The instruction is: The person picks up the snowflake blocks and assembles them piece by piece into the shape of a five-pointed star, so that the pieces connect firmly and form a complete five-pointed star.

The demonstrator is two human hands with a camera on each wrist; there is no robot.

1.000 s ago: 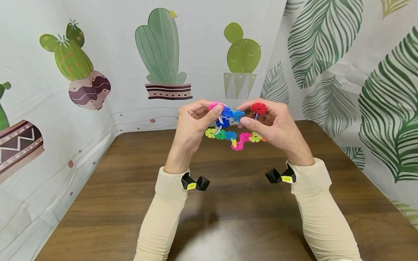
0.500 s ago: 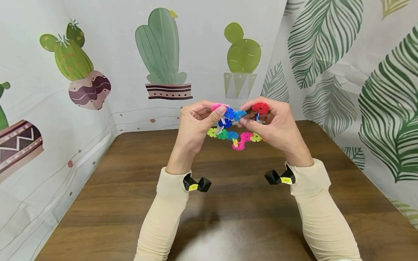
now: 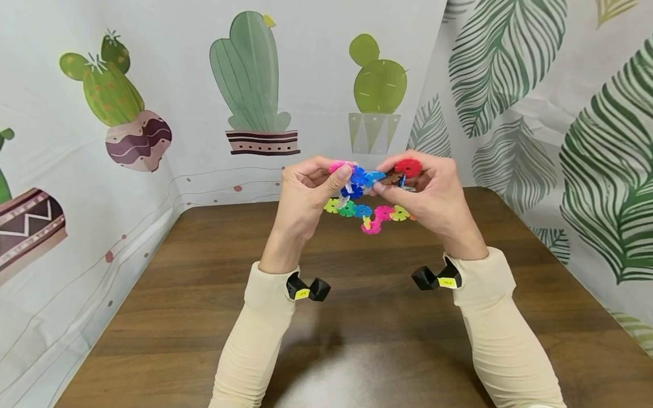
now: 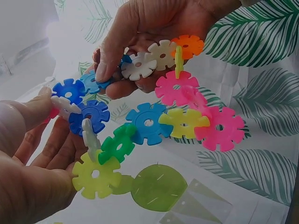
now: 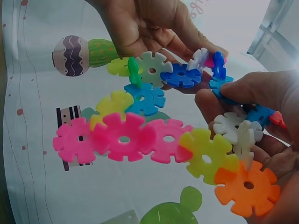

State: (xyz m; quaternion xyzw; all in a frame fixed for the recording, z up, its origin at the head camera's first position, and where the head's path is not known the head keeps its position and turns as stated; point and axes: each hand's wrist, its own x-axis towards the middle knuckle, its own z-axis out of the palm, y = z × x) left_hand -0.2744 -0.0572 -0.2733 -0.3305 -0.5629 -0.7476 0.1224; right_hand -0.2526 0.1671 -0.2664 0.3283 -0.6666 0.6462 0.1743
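My two hands hold up a loop of interlocking notched plastic discs above the table. The left hand (image 3: pixel 305 198) pinches the pink disc (image 3: pixel 339 166) and the dark blue disc (image 3: pixel 359 175) between thumb and fingers. With thumb and forefinger, the right hand (image 3: pixel 428 190) pinches the light blue disc (image 4: pixel 93 83), which touches the dark blue one. A brown disc (image 3: pixel 393 179) and a red disc (image 3: pixel 408 168) lie close to the right fingers. Below hang green (image 4: pixel 118 143), yellow, pink and white discs, with an orange disc (image 5: pixel 247 187) near the right palm. Joints under the fingertips are hidden.
The brown wooden table (image 3: pixel 326 317) spreads beneath both forearms. Behind it hangs a white cloth (image 3: pixel 316 85) printed with cacti and leaves. Black wrist mounts (image 3: pixel 308 287) sit at both cuffs.
Both hands have shifted very slightly to the right. The light blue and brown discs by the right fingers have tilted a little, and more of the brown one shows.
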